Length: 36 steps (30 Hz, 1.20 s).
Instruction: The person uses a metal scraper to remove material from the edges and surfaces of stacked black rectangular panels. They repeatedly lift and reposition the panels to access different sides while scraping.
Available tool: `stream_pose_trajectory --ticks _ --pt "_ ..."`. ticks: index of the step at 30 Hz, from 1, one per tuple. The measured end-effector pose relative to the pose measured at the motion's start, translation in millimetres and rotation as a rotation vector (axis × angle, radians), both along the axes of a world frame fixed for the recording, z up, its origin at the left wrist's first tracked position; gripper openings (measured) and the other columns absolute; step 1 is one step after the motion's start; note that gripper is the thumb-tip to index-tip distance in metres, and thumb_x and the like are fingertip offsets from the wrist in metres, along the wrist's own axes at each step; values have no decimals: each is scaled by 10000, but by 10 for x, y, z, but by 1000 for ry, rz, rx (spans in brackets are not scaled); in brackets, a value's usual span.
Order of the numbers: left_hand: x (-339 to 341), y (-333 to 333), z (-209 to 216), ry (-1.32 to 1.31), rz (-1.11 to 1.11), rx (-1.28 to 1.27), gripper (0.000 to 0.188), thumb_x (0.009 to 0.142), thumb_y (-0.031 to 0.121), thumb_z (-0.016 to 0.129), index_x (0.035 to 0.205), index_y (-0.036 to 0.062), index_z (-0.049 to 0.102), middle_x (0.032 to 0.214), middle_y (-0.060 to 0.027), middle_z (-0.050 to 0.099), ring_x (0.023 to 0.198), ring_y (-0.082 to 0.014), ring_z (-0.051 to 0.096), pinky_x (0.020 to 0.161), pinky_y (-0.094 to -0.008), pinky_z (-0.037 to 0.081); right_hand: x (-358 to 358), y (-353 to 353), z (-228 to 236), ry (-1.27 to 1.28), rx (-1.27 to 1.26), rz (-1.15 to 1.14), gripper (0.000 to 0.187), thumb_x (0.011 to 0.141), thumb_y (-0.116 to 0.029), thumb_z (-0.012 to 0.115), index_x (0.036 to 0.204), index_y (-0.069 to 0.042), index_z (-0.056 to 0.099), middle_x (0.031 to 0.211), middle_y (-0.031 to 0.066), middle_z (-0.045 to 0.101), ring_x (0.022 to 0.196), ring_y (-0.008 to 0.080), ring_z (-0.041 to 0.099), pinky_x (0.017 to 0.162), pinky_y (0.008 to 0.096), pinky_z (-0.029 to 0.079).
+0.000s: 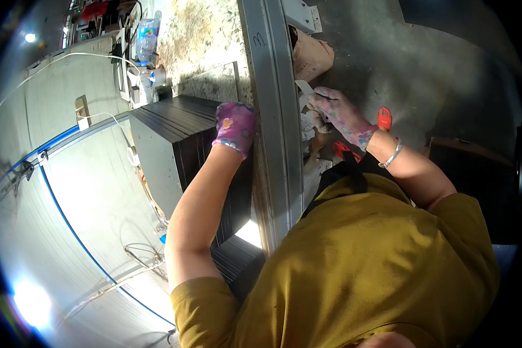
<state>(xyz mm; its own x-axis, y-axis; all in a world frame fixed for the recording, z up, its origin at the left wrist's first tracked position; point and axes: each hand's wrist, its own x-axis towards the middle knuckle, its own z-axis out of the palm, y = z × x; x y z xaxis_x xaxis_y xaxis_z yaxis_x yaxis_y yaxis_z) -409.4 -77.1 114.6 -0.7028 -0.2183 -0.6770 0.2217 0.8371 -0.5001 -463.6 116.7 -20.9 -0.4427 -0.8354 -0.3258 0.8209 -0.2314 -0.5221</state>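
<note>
presumably stiff and heavy, the dark grey flat panels (pixel 165 153) stacked at ten o'clock suit an edge hold; purple floral-gloved left hand (pixel 236 124), apparently touching them, fingers' closure unclear; pink-gloved right hand (pixel 342 115) at two o'clock, fingers pinching a small pale flat piece (pixel 303 87).

1. Our left arm (pixel 194 220) rises from the lower middle, leaning rightward.
2. Our gloved left hand (pixel 236 129) sits just above centre, fingers hidden from view.
3. Our right forearm (pixel 414 171) slants up-left from the right of centre.
4. Our gloved right hand (pixel 343 115) points toward the upper middle, fingers extended.
</note>
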Motion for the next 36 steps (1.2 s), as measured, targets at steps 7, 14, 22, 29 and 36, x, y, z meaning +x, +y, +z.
stream_pose_trajectory --ticks 7,14,22,29,36 --pt "-198 54 -181 -14 52 -45 138 762 133 629 877 122 705 878 -100 692 854 -267 675 689 -350 537 -55 189 95 -66 1 -39 182 923 -270 523 842 -109 494 640 -13 496 532 75 502 469 225 350" --pt "-71 29 -80 130 34 39 153 799 146 583 880 95 702 877 -140 684 845 -301 670 721 -407 532 -62 156 159 -92 99 -4 176 916 -264 531 835 -110 498 642 -12 503 528 81 510 478 225 366" --pt "-114 96 319 85 66 36 186 818 115 530 932 103 677 936 -125 670 941 -296 635 775 -428 501 177 61 17 -53 69 24 147 916 -191 544 972 -67 601 790 -42 560 698 37 516 585 194 429" --pt "-131 56 360 104 33 54 181 839 114 500 931 75 651 943 -149 656 929 -333 627 793 -417 506 482 -164 -101 285 212 -12 227 917 -230 543 1010 -32 603 830 -25 579 725 73 505 656 236 425" --pt "-85 -76 535 140 -143 84 221 847 123 533 1006 65 674 965 -149 670 937 -312 647 810 -382 526 752 -409 30 -35 281 -20 307 900 -213 546 1147 -32 564 769 8 568 621 92 542 545 223 427"
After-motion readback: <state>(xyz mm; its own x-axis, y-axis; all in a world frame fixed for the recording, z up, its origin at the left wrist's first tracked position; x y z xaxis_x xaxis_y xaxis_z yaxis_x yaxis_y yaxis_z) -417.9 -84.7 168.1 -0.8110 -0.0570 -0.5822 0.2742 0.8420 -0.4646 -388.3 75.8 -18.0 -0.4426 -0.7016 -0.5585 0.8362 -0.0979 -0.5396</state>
